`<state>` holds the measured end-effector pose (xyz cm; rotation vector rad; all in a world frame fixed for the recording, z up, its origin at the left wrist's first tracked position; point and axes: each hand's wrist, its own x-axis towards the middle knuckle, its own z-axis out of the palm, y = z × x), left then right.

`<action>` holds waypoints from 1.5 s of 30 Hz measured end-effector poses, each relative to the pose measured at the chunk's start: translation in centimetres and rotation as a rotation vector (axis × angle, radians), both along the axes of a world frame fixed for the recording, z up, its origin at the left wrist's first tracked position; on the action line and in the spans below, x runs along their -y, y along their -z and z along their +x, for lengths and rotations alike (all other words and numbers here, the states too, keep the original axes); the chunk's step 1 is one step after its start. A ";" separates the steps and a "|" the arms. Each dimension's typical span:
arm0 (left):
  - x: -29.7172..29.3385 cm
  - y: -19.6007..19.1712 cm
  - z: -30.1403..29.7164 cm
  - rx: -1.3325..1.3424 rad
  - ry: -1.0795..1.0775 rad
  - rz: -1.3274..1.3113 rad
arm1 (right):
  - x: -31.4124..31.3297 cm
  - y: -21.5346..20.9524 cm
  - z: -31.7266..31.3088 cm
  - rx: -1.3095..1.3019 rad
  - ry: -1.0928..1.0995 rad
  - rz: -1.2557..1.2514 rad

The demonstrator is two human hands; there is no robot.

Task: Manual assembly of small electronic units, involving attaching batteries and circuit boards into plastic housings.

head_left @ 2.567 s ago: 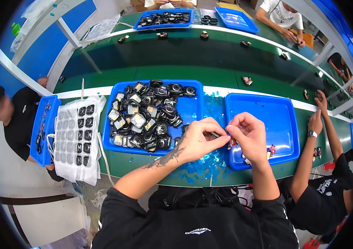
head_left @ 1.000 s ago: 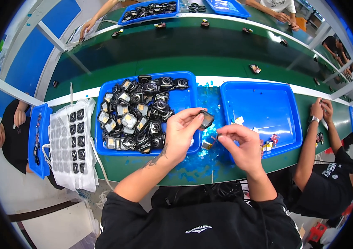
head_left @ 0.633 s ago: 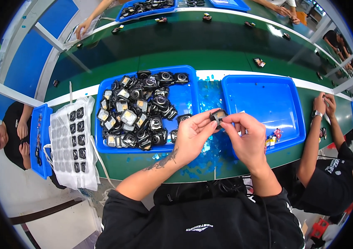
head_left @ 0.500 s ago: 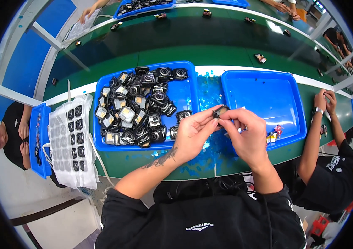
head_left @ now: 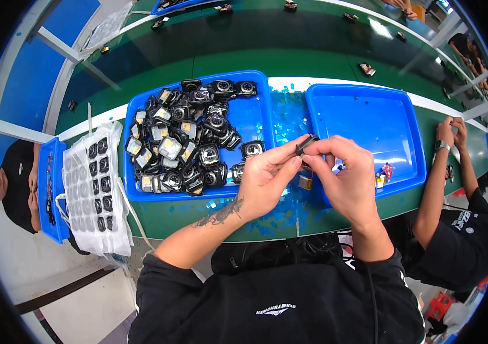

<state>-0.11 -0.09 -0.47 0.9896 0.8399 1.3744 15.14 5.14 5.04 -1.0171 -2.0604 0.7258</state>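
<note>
A black watch case (head_left: 308, 143) is gripped between both hands above the gap between two blue trays. My left hand (head_left: 265, 179) closes thumb and fingers on its left side. My right hand (head_left: 344, 172) pinches its right edge with thumb and forefinger. Below the fingertips shows a small silver battery (head_left: 304, 182) with a yellow end; whether it is joined to the case is hidden. To the left, a blue tray (head_left: 269, 109) bears a heap of black watch cases (head_left: 188, 129), some with pale squares inside. The right blue tray (head_left: 364, 123) contains a few small red and yellow parts (head_left: 384, 175).
Blue film scraps (head_left: 287, 123) litter the green table between the trays. A white moulded sheet (head_left: 86, 189) with watch cases stands at left. Beyond runs a dark green belt (head_left: 244, 43) carrying small parts. Co-workers sit at left and right; one's forearm (head_left: 436, 172) is near the right tray.
The watch case has been tilted in my fingers, showing its edge now. The battery has come into sight beneath it. The whole view has shifted slightly.
</note>
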 end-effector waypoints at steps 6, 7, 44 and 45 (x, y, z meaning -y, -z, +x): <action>0.3 -0.3 0.1 -0.060 0.006 -0.006 | 0.0 -0.4 0.1 0.035 0.006 0.036; 0.4 -0.5 0.0 -0.101 -0.007 0.003 | 0.0 -0.3 0.2 0.011 0.012 0.039; -0.5 -2.8 -2.7 -0.837 -0.193 0.634 | 2.0 1.1 2.3 -0.401 -0.077 -0.290; -0.5 -2.6 -2.7 -0.859 -0.209 0.730 | 2.1 1.2 2.4 -0.549 -0.018 -0.566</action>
